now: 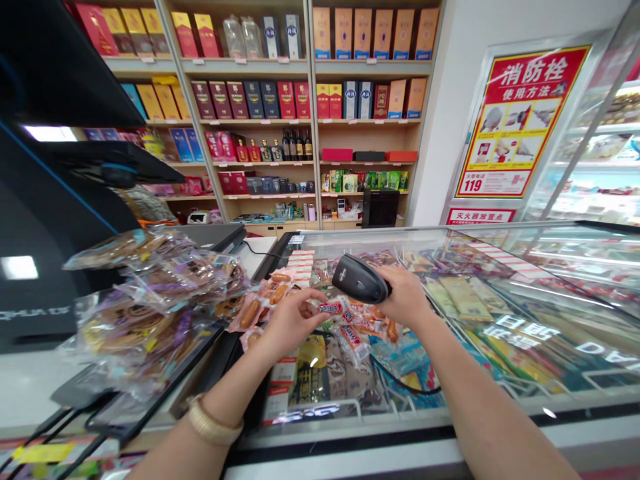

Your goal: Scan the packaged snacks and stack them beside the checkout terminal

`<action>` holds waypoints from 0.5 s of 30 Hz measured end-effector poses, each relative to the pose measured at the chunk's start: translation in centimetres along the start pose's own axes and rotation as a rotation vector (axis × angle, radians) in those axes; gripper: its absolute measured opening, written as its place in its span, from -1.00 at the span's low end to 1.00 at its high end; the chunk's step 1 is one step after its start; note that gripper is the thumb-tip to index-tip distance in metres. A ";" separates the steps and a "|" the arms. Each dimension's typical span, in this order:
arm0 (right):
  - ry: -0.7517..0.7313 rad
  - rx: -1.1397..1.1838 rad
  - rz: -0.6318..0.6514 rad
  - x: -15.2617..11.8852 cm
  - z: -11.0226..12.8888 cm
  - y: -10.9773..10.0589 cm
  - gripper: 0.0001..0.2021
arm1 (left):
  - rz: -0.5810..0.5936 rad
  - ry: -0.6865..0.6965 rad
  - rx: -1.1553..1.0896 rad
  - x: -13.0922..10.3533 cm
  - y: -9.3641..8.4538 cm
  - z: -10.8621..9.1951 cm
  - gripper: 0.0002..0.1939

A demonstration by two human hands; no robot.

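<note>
My right hand (404,297) is wrapped round the handle of a black barcode scanner (356,277), its head tilted to the left above the glass. Just below the scanner's head, my left hand (293,319) pinches a small packaged sausage (331,307) with a red and white label. More wrapped sausages (354,339) lie loosely on the glass freezer lid (320,408) between my hands. Others (251,312), in clear pinkish wrap, lie left of my left hand. The scanner's cord (400,381) loops over the glass near my right forearm.
A heap of clear-bagged brown snacks (145,313) is piled on the counter at left, beside a dark checkout machine (35,233). Frozen goods (465,300) show through the freezer glass. Shelves of boxed bottles (250,100) stand behind, with a red poster (520,127) at right.
</note>
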State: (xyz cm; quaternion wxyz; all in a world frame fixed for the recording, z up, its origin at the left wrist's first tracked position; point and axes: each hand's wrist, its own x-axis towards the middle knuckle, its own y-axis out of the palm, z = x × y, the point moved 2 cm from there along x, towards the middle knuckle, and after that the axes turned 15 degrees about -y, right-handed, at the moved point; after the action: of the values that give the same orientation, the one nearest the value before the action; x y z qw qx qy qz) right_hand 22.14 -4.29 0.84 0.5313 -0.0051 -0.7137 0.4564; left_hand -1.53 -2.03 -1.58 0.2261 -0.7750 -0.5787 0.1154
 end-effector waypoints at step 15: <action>0.014 0.018 0.017 0.0 -0.3 0.3 -0.79 | -0.291 -0.165 0.507 -0.8 -8.2 -0.4 -0.68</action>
State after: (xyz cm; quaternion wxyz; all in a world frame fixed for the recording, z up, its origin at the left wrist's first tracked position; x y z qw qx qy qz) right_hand 22.19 -3.95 0.67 0.5322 -0.0095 -0.7059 0.4674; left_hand -8.52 -0.99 2.65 0.3784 -0.5908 -0.6530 0.2852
